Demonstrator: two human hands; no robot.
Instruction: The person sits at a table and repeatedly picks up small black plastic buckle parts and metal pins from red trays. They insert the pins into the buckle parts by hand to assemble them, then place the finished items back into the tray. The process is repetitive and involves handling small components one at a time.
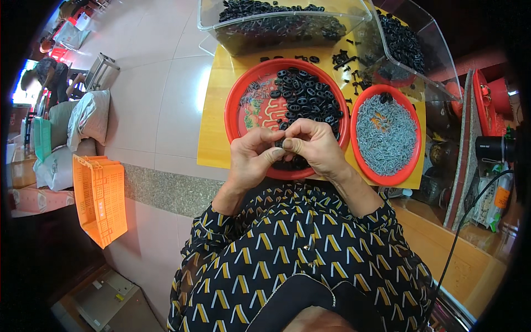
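Fingertips of my left hand (250,157) and my right hand (316,146) meet over the near part of a round red tray (231,110). Both are closed in a pinch on a small black plastic part (279,143), mostly hidden by the fingers. Black oval pieces with two holes (310,97) fill the tray's right side. A few small grey screws (255,93) lie on its left, over a printed bottom. To the right, an oval red tray (355,149) holds a heap of small grey screws (387,141), with a black piece at its far end.
Two clear plastic bins (282,25) (401,44) of black parts stand at the back of the yellow table (213,149). Loose black pieces (344,60) lie between bins and trays. An orange crate (99,196) is at left; a person (52,77) bends over at far left.
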